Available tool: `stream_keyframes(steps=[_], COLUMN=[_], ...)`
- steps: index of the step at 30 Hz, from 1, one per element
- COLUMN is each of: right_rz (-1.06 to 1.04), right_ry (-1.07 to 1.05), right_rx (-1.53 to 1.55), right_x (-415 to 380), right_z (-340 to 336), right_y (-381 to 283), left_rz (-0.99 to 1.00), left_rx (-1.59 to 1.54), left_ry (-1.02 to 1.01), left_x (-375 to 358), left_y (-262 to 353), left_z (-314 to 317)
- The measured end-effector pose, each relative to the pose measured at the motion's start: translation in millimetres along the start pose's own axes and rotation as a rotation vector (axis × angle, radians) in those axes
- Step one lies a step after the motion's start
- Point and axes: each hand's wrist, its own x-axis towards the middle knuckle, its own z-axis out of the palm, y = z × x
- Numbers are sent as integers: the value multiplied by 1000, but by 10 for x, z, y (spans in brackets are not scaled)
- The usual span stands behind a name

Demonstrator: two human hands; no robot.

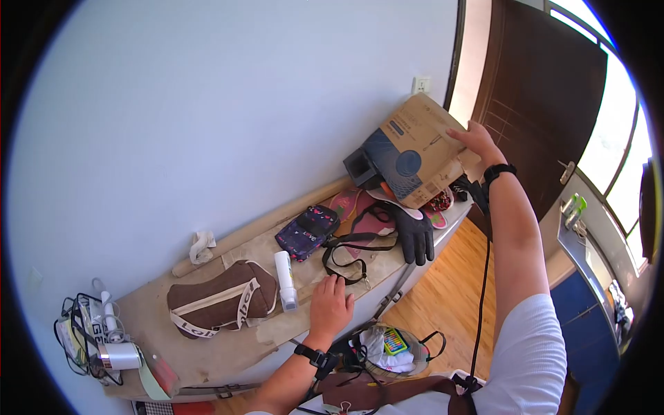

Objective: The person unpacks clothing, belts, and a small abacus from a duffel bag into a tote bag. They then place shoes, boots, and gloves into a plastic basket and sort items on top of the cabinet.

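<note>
My right hand (476, 140) grips the upper right edge of a cardboard box (422, 142) with a blue printed panel. The box is tilted over other items at the far end of the cabinet top. My left hand (330, 306) is at the cabinet's front edge, its fingers stretched out and holding nothing. Close to its fingertips lies a black strap (339, 259) with a metal clip. To its left are a white tube-shaped container (285, 280) and a brown bag (221, 297) with a lettered strap. A dark patterned pouch (308, 232) sits behind the strap.
A dark glove (413, 238) hangs over the front edge beside the box. A hair dryer (119, 355) and tangled cords are at the left end. On the floor stands a clear bag (394, 346) with contents. Beyond are a brown door (539, 97) and a blue cabinet (588, 311).
</note>
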Motion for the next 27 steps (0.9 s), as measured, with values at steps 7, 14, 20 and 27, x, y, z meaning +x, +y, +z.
stream_keyframes(steps=[7,14,20,27], right_rz=[-236,-897,-967,-1085], right_ry=[-62,519,383,262], right_rx=[289,319,356,307], right_x=[-395,-1687,-2346,-2492], right_z=[55,74,89,-33], right_y=[-221,-604,-620,-576], left_rz=[-57,-76,-82,-94], left_rx=[114,151,110,80], left_ry=[-7,12,38,41], left_x=[66,70,39,10], left_y=[128,167,140,109], left_z=[26,76,58,56])
